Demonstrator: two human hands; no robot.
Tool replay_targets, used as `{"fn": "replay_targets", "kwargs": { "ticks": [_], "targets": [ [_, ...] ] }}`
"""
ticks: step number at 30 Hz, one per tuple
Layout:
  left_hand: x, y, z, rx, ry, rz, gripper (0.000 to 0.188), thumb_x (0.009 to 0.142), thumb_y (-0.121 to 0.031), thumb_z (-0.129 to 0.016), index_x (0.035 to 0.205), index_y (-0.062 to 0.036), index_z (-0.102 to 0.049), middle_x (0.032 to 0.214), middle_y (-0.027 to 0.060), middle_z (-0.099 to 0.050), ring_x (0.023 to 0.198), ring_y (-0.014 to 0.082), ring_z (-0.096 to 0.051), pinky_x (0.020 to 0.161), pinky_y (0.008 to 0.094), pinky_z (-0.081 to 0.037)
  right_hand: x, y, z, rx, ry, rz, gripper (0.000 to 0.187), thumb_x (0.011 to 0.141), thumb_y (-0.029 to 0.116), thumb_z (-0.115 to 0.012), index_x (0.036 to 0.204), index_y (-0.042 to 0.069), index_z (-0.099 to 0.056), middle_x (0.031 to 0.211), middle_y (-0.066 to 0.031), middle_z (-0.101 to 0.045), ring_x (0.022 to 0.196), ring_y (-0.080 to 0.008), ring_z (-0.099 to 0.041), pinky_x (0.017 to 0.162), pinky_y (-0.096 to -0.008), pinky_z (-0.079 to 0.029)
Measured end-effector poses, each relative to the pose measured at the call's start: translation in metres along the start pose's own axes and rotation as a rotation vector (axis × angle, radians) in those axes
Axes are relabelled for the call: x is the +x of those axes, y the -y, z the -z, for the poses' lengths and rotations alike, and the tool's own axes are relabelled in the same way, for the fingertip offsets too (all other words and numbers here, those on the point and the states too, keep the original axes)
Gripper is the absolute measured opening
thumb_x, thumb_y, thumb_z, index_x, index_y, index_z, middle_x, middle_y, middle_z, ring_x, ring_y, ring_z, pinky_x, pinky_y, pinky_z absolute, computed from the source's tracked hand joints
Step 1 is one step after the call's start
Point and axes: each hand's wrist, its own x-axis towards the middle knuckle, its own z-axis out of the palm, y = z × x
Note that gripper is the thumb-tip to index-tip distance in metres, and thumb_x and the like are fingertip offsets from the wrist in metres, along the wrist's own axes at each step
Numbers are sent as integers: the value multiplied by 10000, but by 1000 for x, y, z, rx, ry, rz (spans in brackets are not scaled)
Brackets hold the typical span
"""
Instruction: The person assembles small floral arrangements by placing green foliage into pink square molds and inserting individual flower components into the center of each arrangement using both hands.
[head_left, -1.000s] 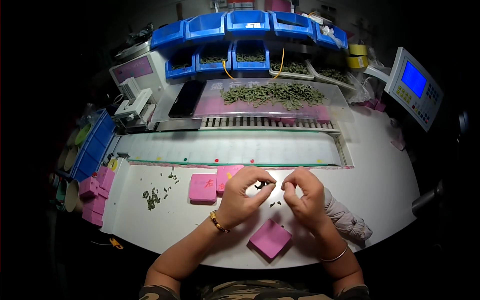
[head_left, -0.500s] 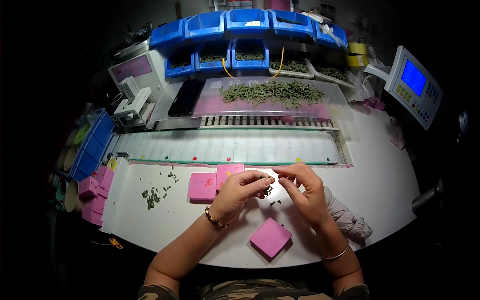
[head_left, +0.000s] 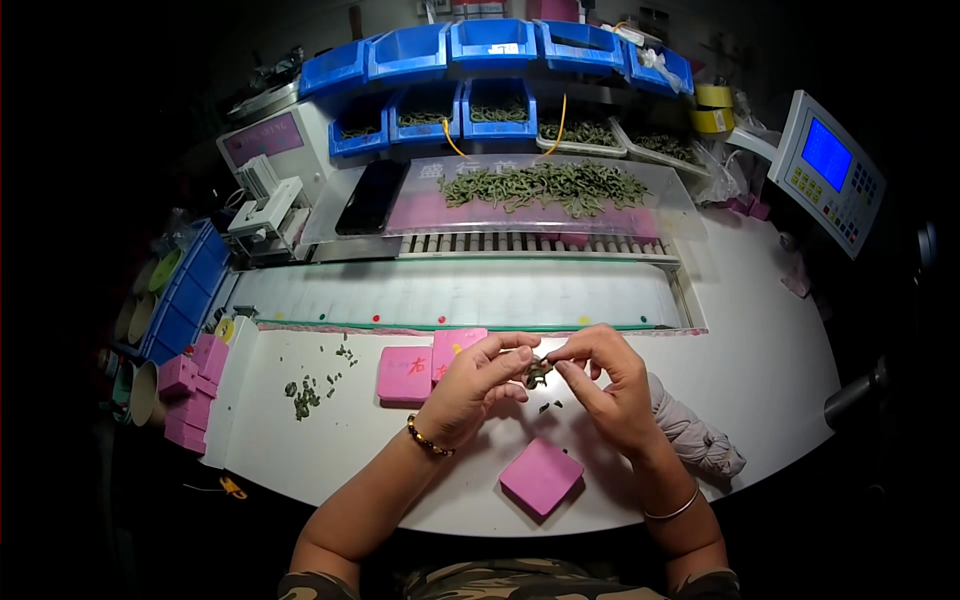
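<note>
A small dark green openwork piece [head_left: 537, 376] sits between my two hands above the white table. My left hand [head_left: 477, 385] grips its left side between thumb and fingers. From the right, the thumb and forefinger of my right hand [head_left: 608, 385] pinch at its upper edge; whether they hold a second tiny part is too small to tell. A few dark green bits [head_left: 550, 406] lie on the table just below. Nearer me is a pink block [head_left: 542, 476], set cornerwise. Two more pink blocks [head_left: 405, 374] lie beyond my left wrist, one partly hidden by that hand.
Loose green bits [head_left: 303, 398] are scattered at left. A grey cloth [head_left: 690, 430] rests beside my right forearm. Behind runs a white conveyor belt [head_left: 450, 290], below a clear tray [head_left: 670, 205] of green pieces and blue bins [head_left: 500, 128]. A control panel [head_left: 828, 172] stands at right.
My right fingers have come in from the right onto the small green piece. My left fingers have opened out a little around it. The belt's coloured dots have shifted left.
</note>
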Motion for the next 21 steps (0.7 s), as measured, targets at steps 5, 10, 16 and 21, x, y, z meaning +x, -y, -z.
{"fn": "replay_targets", "kwargs": {
  "ticks": [5, 10, 16, 21],
  "targets": [
    [1, 3, 2, -52, -57, -28, 311, 970, -153, -608, 1233, 3, -550, 1081, 84, -640, 930, 108, -618, 766, 219, -526, -1, -2, 0, -136, -134, 0, 87, 840, 12, -657, 926, 29, -654, 862, -68, -641, 702, -143, -568, 615, -268, -421],
    [-2, 14, -5, -46, 12, 52, 290, 962, -126, -617, 1212, 11, -560, 1096, 99, -646, 914, 118, -626, 775, 215, -527, -3, -5, -4, -173, -229, 0, 90, 835, 6, -645, 922, 29, -638, 795, -59, -648, 634, -143, -561, 568, -267, -426],
    [-3, 18, -10, -92, 2, 44, 233, 959, -118, -617, 1161, -7, -583, 1047, 70, -653, 873, 116, -602, 771, 254, -504, -9, -11, -14, 11, -199, -95, 87, 823, -14, -648, 887, 33, -611, 816, -31, -645, 661, -87, -570, 569, -238, -440],
    [-3, 17, -10, -120, -44, 7, 202, 954, -116, -622, 1132, -23, -598, 1024, 56, -652, 860, 111, -587, 754, 249, -484, -10, -16, -18, 276, -186, -252, 78, 843, -25, -645, 872, 29, -596, 828, -7, -634, 690, -44, -557, 571, -202, -451]
  ]
}}
